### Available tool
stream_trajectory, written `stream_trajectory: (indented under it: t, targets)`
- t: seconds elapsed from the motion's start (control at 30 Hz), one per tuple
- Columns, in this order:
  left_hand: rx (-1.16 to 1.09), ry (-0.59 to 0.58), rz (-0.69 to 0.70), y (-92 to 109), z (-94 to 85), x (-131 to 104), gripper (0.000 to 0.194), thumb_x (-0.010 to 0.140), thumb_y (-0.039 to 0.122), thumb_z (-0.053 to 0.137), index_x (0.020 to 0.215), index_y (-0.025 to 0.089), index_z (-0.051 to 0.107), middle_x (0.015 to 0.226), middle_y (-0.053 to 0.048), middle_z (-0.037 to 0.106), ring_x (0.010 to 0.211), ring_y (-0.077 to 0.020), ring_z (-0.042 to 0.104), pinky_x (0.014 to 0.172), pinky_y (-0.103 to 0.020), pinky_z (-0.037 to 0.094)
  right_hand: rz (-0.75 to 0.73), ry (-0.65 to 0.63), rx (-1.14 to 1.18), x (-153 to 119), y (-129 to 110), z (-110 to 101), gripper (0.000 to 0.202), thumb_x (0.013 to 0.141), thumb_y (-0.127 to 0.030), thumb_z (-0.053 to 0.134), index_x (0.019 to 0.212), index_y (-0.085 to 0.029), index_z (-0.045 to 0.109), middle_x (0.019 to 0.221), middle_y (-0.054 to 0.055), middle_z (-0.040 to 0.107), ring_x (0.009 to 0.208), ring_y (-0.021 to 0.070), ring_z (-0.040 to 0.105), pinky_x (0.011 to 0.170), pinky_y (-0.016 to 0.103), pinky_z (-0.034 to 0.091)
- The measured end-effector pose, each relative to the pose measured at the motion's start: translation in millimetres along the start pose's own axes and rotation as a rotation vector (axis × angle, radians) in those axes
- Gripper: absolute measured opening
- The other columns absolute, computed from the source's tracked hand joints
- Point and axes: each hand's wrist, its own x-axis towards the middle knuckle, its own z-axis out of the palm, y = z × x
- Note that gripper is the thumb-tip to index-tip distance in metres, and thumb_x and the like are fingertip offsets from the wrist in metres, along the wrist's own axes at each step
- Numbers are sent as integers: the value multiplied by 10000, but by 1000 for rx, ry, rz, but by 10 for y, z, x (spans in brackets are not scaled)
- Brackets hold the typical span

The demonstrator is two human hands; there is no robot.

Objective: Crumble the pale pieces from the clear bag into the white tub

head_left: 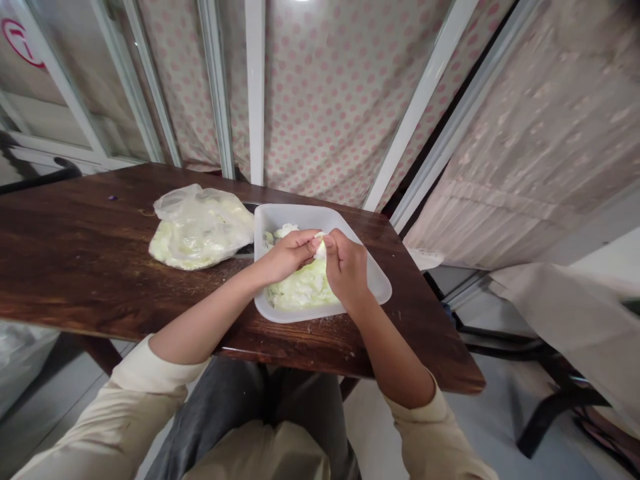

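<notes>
A white plastic tub [323,313] sits on the dark wooden table, holding a heap of pale green and white pieces [303,287] that look like shredded leaves. Above the heap, my left hand [293,252] and my right hand [346,263] meet, fingertips pinched on one small pale piece [321,249] between them. Both hands are closed on it, and its lower part shows between the thumbs. Left of the tub lies a clear plastic bag [200,225] filled with similar pale green stuff.
The brown table [75,267] has its near edge just before my lap. Behind it stand white-framed panels with a dotted curtain [320,107]. A dark metal chair frame [555,407] and draped cloth [580,333] are at the right. A tiny purple bit [113,197] lies far left.
</notes>
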Motion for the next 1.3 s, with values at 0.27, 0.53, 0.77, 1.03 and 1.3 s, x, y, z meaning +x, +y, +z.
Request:
stream_trajectory:
  t: [0.27,0.53,0.77,1.03,1.3]
  targets:
    - [-26,52,-43,-16,-19,-9,414,785,542,503,627,180,377,497,75,233,430,-49,193,420,-215,156,31,-67,0,22,16,-1,373,938,-435,211,663,-214,334,520,-16,354,483,117,331,518,269,233]
    - [72,9,-42,-1,-35,-31,433,797,540,501,618,173,356,506,64,297,456,-47,236,438,-208,182,33,-131,29,67,60,4,347,936,-397,227,665,-214,341,538,-15,370,486,115,320,524,266,237]
    - [-273,36,-184,-21,10,10,352,777,448,562,671,189,348,479,91,236,408,-36,168,402,-179,135,6,-97,-63,53,35,6,342,927,-384,270,646,-209,358,524,-8,372,494,127,341,533,281,230]
    - [-173,-47,-66,-63,78,-38,363,834,519,462,724,187,365,504,79,318,419,-42,233,413,-188,220,28,-110,65,84,34,-90,363,927,-410,278,641,-208,377,534,-17,370,496,114,347,537,275,262]
    - [-187,-69,-87,-129,57,16,352,847,504,448,768,162,432,480,77,353,401,-36,255,409,-189,221,357,-267,578,27,328,66,461,855,-614,292,689,-201,416,583,-26,394,521,97,406,494,232,370]
